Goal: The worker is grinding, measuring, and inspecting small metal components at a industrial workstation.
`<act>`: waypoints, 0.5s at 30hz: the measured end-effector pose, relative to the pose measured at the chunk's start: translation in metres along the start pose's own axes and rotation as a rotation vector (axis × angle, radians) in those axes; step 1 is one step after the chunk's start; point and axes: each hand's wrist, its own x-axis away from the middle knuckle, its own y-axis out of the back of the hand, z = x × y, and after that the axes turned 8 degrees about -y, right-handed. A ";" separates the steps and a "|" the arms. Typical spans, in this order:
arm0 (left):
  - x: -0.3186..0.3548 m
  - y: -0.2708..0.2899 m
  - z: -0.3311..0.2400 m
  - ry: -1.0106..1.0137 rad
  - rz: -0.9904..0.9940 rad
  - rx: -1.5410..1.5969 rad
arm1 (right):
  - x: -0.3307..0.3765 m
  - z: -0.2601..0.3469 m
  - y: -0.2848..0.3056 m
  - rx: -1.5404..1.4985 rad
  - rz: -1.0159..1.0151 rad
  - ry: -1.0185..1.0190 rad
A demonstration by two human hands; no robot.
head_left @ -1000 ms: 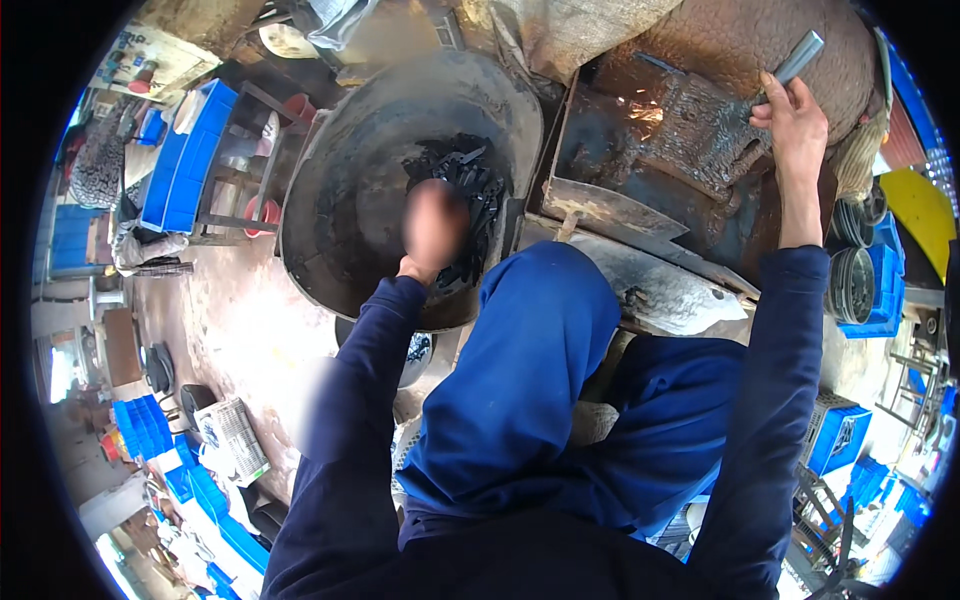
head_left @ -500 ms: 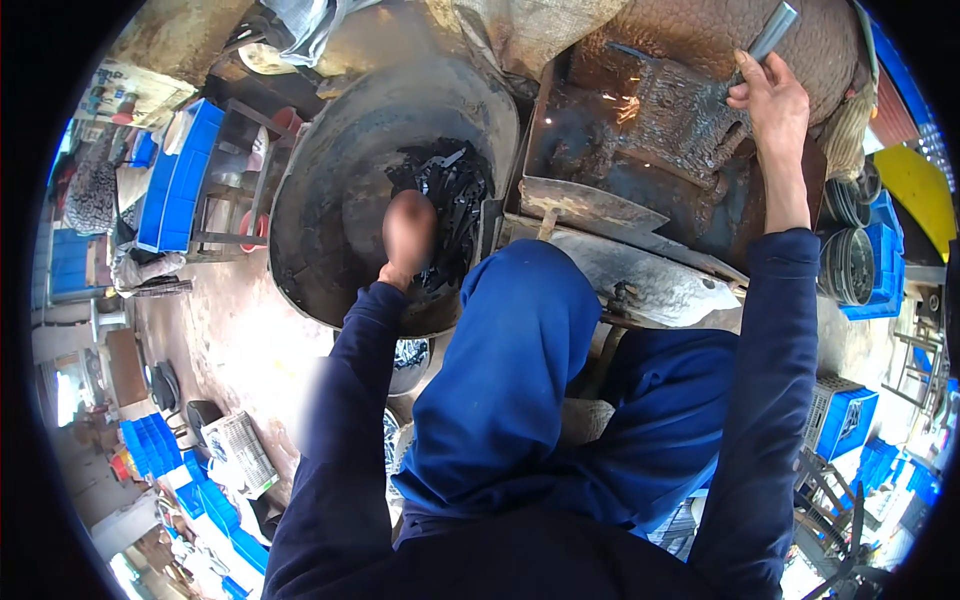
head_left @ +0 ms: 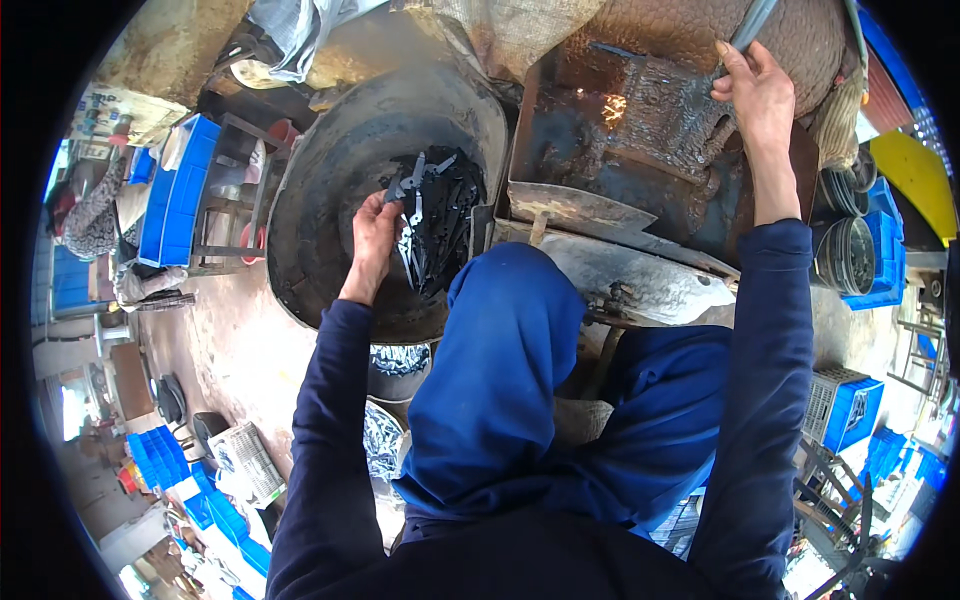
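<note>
Left hand pinches a dark flat piece at left edge of pile in tub. Right hand, far right, closed on grey bar. Piece likely light, stiff, perhaps slippery; best held by one end. Bar seems rigid, heavier.

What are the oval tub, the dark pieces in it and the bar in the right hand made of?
Tub: probably metal, dull and grimy, with a thin rim; plastic is possible. Dark pieces: likely thin metal, since some flash bright. Bar: apparently smooth grey metal, judging by its sheen.
</note>
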 end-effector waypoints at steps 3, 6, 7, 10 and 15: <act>0.022 -0.008 -0.043 0.004 0.068 0.223 | 0.003 0.003 0.000 0.049 0.003 -0.016; 0.044 -0.018 -0.079 -0.005 0.087 0.371 | 0.005 0.006 -0.003 -0.018 -0.004 -0.005; 0.048 -0.019 -0.086 -0.008 0.148 0.420 | 0.005 0.007 -0.004 -0.021 -0.006 0.000; 0.068 -0.035 -0.106 -0.003 0.160 0.463 | 0.005 0.009 -0.003 0.007 -0.005 -0.009; 0.087 -0.059 -0.131 0.066 0.232 0.586 | 0.006 0.015 0.000 0.022 0.021 -0.021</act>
